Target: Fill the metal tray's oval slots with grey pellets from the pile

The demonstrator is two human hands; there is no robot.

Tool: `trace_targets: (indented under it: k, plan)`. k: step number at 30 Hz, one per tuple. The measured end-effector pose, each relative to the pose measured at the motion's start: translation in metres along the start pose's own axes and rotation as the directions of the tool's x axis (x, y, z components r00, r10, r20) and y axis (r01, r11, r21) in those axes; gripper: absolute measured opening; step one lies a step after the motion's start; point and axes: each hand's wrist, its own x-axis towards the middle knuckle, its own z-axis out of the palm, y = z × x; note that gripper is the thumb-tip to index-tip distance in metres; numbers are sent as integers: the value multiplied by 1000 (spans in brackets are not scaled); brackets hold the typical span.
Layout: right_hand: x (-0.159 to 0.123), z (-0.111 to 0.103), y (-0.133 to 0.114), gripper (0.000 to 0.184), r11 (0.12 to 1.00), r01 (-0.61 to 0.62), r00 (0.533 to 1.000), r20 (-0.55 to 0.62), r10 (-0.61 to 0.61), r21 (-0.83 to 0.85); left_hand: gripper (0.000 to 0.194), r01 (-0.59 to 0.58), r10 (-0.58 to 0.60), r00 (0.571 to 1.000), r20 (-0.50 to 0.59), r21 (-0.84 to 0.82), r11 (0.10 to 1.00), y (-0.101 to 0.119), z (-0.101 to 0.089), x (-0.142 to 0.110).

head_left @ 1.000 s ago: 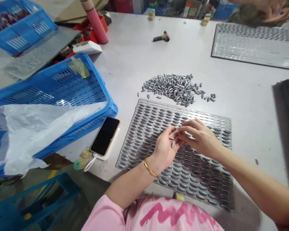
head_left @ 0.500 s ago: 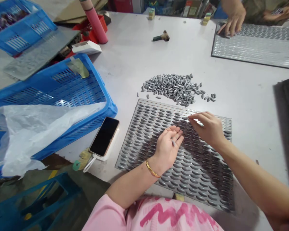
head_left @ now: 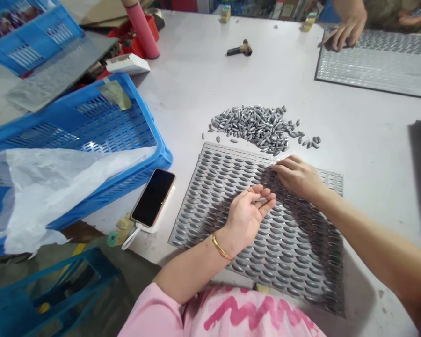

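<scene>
A metal-grey tray (head_left: pixel 231 180) lies in front of me, most of its rows filled with grey, pointed oval pieces. My left hand (head_left: pixel 247 213) is palm up over the middle of it, fingers loosely curled around a small grey oval piece (head_left: pixel 261 200). At the tray's far edge, my right hand (head_left: pixel 296 178) has its fingertips pressed together, touching or just above the upper rows. Whatever they pinch is hidden beneath them. Beyond the tray sits a loose pile of the same grey oval pieces (head_left: pixel 254 124), with several strays around it.
On the left are a blue crate (head_left: pixel 161 157) with white plastic sheeting (head_left: pixel 63 180) and a phone (head_left: pixel 153 197). A dark-handled tool (head_left: pixel 240 48) lies farther back. At the far right, a co-worker's hand (head_left: pixel 351 28) rests on another tray (head_left: pixel 375 65).
My right fingertips have come down to the tray's upper rows, near its far edge. My left hand has shifted slightly right, and its piece lies closer to the fingertips.
</scene>
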Motion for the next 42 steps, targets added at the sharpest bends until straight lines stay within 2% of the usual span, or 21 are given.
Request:
trace_targets:
  k: [10, 15, 18, 20, 22, 24, 27, 31, 34, 38, 40, 42]
  plan:
    - [-4, -4, 3, 30, 997, 51, 995, 87, -47, -52, 18, -3, 3, 999, 32, 8, 1000, 4, 1, -2]
    - [1, -14, 3, 27, 1000, -7, 996, 85, 7, -4, 13, 22, -22, 999, 47, 6, 1000, 5, 1, -1]
    - [3, -29, -14, 25, 988, -84, 996, 6, 84, 128, 13, 34, -34, 999, 34, 4, 999, 5, 1, 1]
    - [2, -39, -33, 24, 956, -74, 996, -23, 84, 283, 12, 31, -31, 998, 57, -4, 1000, 5, 1, 3]
    - [0, -46, -53, 22, 921, -20, 1000, -6, 25, 390, 11, 24, -21, 995, 98, -22, 999, 4, 0, 5]
    - [-4, -48, -68, 22, 905, -2, 1000, 7, -2, 425, 10, 24, -20, 993, 117, -32, 999, 2, -1, 6]
    - [-10, -46, -76, 21, 876, -35, 999, 19, 30, 480, 10, 54, -52, 991, 121, -13, 998, 0, -3, 6]
    - [-20, -48, -68, 13, 809, -128, 992, 73, 105, 574, 10, 140, -143, 976, 164, 26, 990, -3, -3, 3]
    - [-28, -52, -50, 13, 756, -264, 963, 116, 244, 599, 12, 165, -169, 977, 132, 39, 986, -4, -1, 0]
    - [-31, -50, -11, 23, 740, -459, 879, 129, 459, 493, 14, 127, -129, 991, 40, 52, 991, -5, -1, -1]
    - [-28, -45, 5, 27, 744, -516, 853, 171, 494, 424, 12, 114, -117, 992, 41, 54, 992, -5, -2, 0]
    - [-22, -40, 13, 26, 757, -529, 848, 218, 482, 384, 12, 105, -108, 993, 50, 56, 993, -5, -3, 1]
